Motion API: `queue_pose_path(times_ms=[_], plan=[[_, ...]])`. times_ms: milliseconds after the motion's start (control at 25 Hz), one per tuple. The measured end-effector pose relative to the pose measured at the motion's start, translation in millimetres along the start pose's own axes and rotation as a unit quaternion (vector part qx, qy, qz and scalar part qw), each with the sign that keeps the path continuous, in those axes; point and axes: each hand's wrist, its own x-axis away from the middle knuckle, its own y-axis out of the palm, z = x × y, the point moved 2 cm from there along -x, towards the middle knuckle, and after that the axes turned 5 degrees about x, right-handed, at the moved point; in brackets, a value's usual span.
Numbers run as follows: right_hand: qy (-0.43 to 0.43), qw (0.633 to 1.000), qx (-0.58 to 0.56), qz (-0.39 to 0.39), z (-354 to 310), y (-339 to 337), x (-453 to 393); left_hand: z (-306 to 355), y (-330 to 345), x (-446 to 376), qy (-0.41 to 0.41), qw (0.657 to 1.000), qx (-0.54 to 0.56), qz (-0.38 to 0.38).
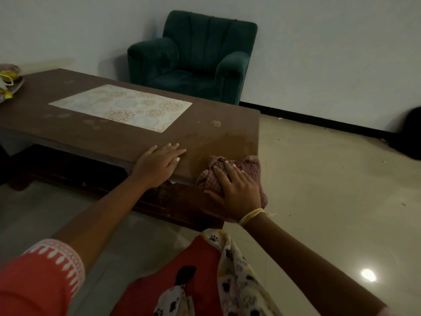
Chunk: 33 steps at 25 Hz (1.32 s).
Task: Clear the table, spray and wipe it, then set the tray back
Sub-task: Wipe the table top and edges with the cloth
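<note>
Two hands are on the near right corner of our low brown table. Our left hand lies flat on the tabletop at the near edge, palm down, fingers extended and loosely together, holding nothing. Our right hand is pressed palm down on a pink checked cloth, fingers spread over it; the cloth is bunched at the table's corner and hangs partly over the near edge. We note a thread band on the right wrist.

Just beyond the cloth, a darker, damp-looking patch covers the corner of the tabletop. Pale blotches mark the wood further left and near the far right edge. A patterned cream mat with orange rosettes lies flat in the middle of the table, well apart from both hands.

At the far left end of the table, partly cut by the frame, we see a tray with yellow and white items on it; we cannot identify them.

Behind the table, a dark green armchair stands against the pale wall. The floor is glossy tile with a light reflection at the lower right. A dark object sits at the right edge, unclear.
</note>
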Motion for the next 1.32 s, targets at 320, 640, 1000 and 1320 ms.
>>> queue_pose_path(times_ms=[320,640,1000,1320], plan=[[-0.024,0.992,-0.014,-0.126,-95,14,-65,-25,-4,29,0.009,0.997,-0.041,0.059],[-0.021,0.996,0.032,0.079,6,4,16,-30,-5,49,0.043,0.994,-0.083,0.055],[-0.038,0.998,0.006,-0.044,-90,21,-59,-34,-6,44,0.054,0.996,-0.061,0.043],[0.063,0.983,0.035,0.170,5,23,19,-30,-5,46,0.018,0.997,-0.025,0.065]])
